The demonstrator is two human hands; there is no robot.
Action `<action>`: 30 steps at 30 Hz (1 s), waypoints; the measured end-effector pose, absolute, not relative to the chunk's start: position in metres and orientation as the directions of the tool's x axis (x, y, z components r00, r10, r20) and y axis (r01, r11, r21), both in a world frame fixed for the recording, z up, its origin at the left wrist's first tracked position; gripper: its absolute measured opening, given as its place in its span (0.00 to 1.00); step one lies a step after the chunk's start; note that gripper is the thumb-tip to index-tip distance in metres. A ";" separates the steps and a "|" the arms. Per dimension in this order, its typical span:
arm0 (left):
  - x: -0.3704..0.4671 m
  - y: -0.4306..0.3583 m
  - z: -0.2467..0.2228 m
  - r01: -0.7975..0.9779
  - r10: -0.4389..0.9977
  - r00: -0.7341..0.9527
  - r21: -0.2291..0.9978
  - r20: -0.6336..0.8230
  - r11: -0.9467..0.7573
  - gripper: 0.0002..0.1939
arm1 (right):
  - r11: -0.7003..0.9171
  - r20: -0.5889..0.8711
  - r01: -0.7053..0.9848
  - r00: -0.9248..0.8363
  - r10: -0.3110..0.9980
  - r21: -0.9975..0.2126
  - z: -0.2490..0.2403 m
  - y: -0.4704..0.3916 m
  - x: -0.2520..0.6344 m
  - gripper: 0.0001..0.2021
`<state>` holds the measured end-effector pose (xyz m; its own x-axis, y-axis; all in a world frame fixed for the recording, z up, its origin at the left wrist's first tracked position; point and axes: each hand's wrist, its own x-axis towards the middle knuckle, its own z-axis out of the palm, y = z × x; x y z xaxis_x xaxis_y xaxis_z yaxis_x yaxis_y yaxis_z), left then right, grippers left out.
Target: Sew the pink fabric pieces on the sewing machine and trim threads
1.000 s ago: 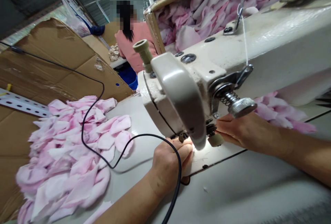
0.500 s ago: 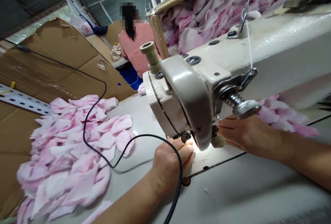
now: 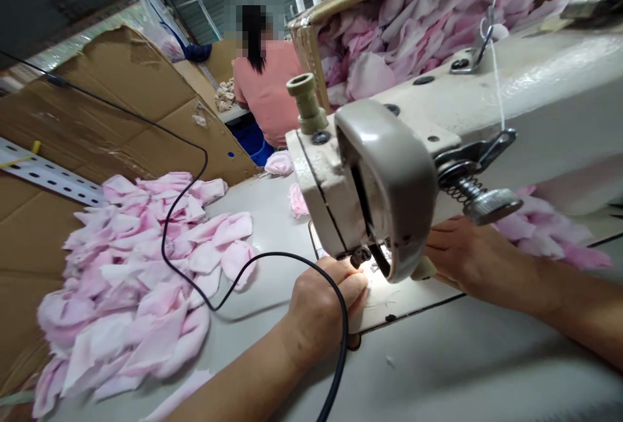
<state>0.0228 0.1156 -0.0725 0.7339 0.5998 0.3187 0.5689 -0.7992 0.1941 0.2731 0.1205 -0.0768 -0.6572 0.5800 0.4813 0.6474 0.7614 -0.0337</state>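
Note:
A white sewing machine (image 3: 370,169) with a beige presser-bar knob stands before me, its needle area lit. My left hand (image 3: 321,308) is closed at the left of the needle plate (image 3: 389,298), thumb and fingers pinched together under the machine head; whatever is in them is hidden. To the right of the head, my right hand (image 3: 470,260) reaches in with its fingers together, the tips hidden behind the machine. White thread (image 3: 496,78) runs down to the tension knob (image 3: 494,204). Behind the head lies a small pink fabric piece (image 3: 298,201).
A heap of pink fabric pieces (image 3: 141,285) covers the table's left side. A black cable (image 3: 214,308) loops across to my left wrist. More pink fabric (image 3: 549,227) lies under the machine arm, and a box of it (image 3: 311,52) stands behind. A person (image 3: 267,91) sits farther back.
The view has shifted, so the machine sits farther right. A small pink piece behind the head has come into sight. Both hands stay close to the needle area.

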 end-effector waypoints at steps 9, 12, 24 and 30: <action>0.021 0.118 -0.066 0.550 0.586 0.760 0.202 0.282 -0.810 0.11 | 0.749 0.489 0.652 -0.619 0.615 -0.117 -0.079 0.121 0.268 0.16; 0.019 0.118 -0.068 0.557 0.591 0.754 0.198 0.287 -0.807 0.10 | 0.741 0.481 0.666 -0.625 0.615 -0.082 -0.080 0.120 0.268 0.15; 0.013 0.123 -0.094 0.590 0.624 0.708 0.208 0.330 -0.780 0.12 | 0.699 0.348 0.711 -0.638 0.687 -0.079 -0.073 0.122 0.268 0.15; 0.019 0.123 -0.080 0.598 0.625 0.673 0.205 0.396 -0.775 0.10 | 0.612 0.222 0.747 -0.570 0.791 -0.260 -0.081 0.124 0.271 0.14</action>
<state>0.0185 0.1229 -0.0799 0.6729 0.6248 0.3959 0.5983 -0.7745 0.2053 0.2713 0.1242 -0.0806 -0.5703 0.7908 0.2222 0.7472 0.6118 -0.2598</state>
